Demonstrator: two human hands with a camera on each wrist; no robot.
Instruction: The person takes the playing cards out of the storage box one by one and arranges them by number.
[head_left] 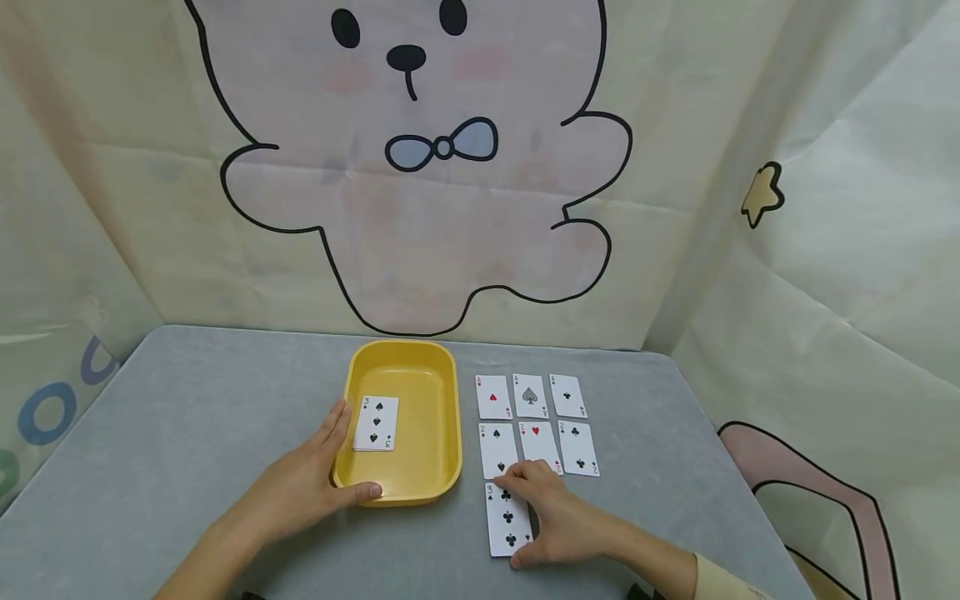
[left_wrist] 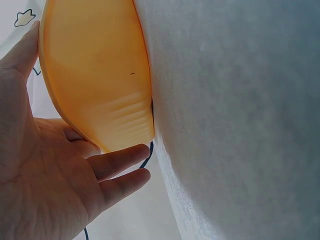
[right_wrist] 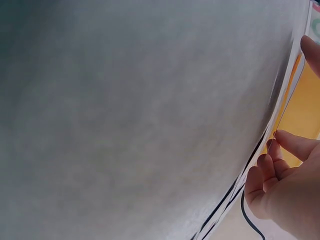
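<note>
At the near left corner of a yellow tray (head_left: pixel 425 467), my left hand (head_left: pixel 315 467) holds the rim, with the thumb over the near edge and fingers along the left side. In the left wrist view two fingers stick out below the tray's ribbed outer wall (left_wrist: pixel 120 110). Inside the tray lies a three of spades (head_left: pixel 375 423), face up. My right hand (head_left: pixel 558 517) holds a three of clubs (head_left: pixel 504 521) by its ends, fingertips at the top and thumb at the bottom corner. This card is just below the two of spades (head_left: pixel 497 448).
Right of the tray, an upper row has the ace of hearts (head_left: pixel 492 397), ace of spades (head_left: pixel 530 397) and ace of clubs (head_left: pixel 568 396). Under it, beside the two of spades, lie the two of hearts (head_left: pixel 538 442) and two of clubs (head_left: pixel 578 448). A grey cloth (head_left: pixel 225 400) covers the table.
</note>
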